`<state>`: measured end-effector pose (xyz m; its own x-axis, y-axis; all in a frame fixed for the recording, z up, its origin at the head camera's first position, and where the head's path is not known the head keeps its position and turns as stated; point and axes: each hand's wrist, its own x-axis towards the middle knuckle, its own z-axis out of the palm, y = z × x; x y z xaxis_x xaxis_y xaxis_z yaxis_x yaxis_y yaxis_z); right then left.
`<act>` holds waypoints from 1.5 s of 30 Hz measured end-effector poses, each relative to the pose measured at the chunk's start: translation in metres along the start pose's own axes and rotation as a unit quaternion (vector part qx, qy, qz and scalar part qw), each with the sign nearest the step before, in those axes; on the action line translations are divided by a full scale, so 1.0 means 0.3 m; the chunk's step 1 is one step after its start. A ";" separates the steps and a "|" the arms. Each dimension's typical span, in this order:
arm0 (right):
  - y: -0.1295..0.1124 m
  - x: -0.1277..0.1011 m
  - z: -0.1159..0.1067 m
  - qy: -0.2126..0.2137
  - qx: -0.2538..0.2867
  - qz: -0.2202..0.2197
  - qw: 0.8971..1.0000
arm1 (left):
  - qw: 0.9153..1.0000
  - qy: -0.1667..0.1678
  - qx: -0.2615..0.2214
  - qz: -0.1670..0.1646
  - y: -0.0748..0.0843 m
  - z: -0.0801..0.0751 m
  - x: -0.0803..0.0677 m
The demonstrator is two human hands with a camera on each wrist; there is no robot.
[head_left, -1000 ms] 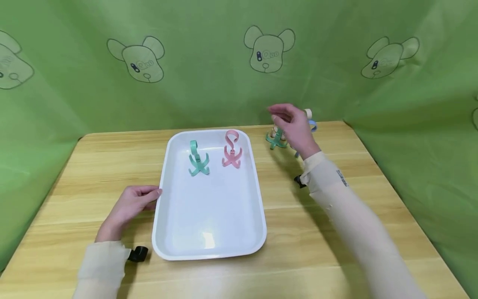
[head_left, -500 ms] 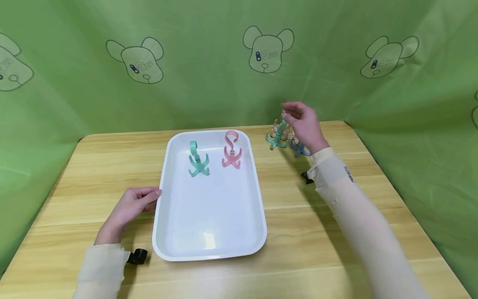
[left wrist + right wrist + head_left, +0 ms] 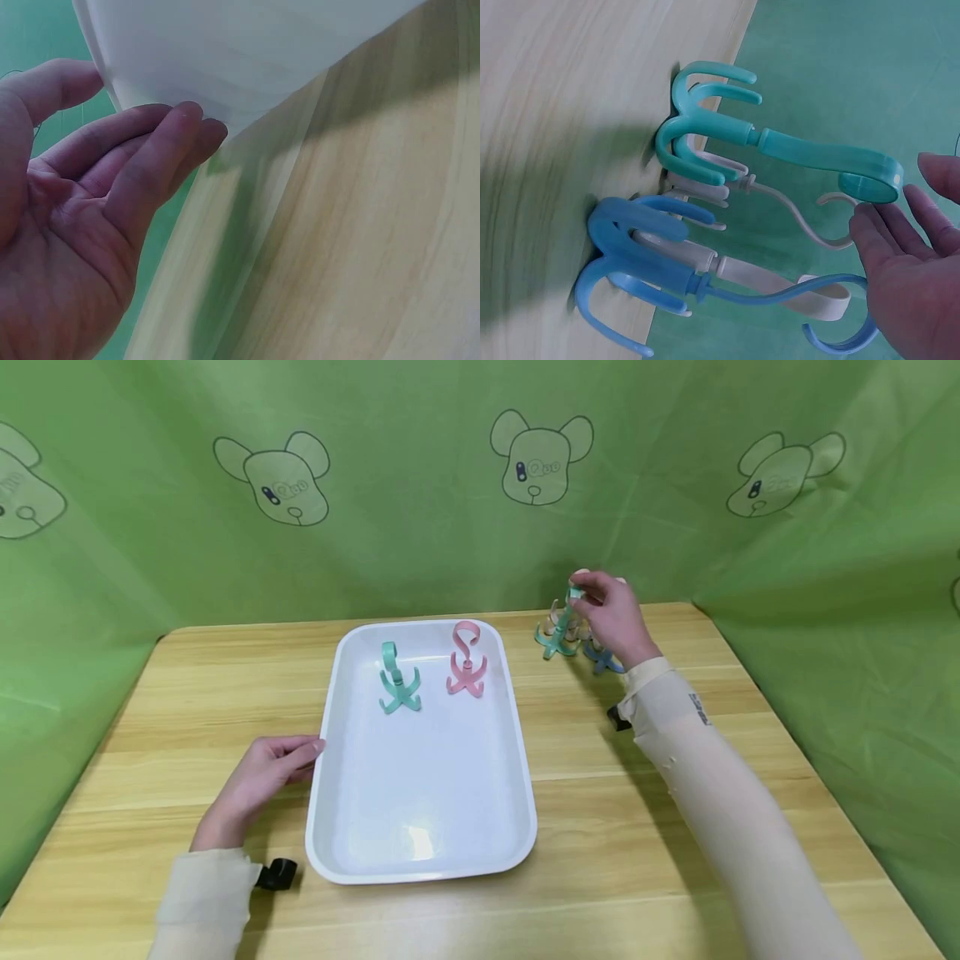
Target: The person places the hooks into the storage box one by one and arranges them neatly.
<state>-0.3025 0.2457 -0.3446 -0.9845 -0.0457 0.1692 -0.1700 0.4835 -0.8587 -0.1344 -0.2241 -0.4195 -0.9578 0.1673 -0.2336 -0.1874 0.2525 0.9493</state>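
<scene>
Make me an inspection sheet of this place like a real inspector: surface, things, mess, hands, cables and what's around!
Surface: wood-look table, with a white tray on it.
Job's things: a green hanger and a pink hanger in the tray; a second green hanger, a blue hanger and two pale hangers stand grouped to the tray's right.
Clutter: nothing seen.
Left hand: pinches the tray's left rim.
Right hand: at the second green hanger's curl; touching or not, can't tell.
Cables: nothing seen.
Surroundings: green curtain with animal-face outlines.
</scene>
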 end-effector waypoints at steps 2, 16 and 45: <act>0.006 0.000 0.000 -0.002 -0.002 0.003 1.000 | 1.000 -0.001 0.002 0.000 0.003 -0.001 -0.001; 0.036 0.003 0.017 -0.011 -0.019 -0.006 1.000 | 1.000 -0.004 0.006 0.005 0.004 -0.001 -0.001; 0.032 0.010 0.024 -0.023 -0.032 -0.002 0.999 | 1.000 -0.008 0.005 0.011 0.001 -0.003 0.002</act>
<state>-0.3075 0.2438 -0.3558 -0.9849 -0.0875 0.1492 -0.1728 0.5383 -0.8249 -0.1354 -0.2249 -0.4193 -0.9581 0.1881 -0.2161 -0.1640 0.2586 0.9520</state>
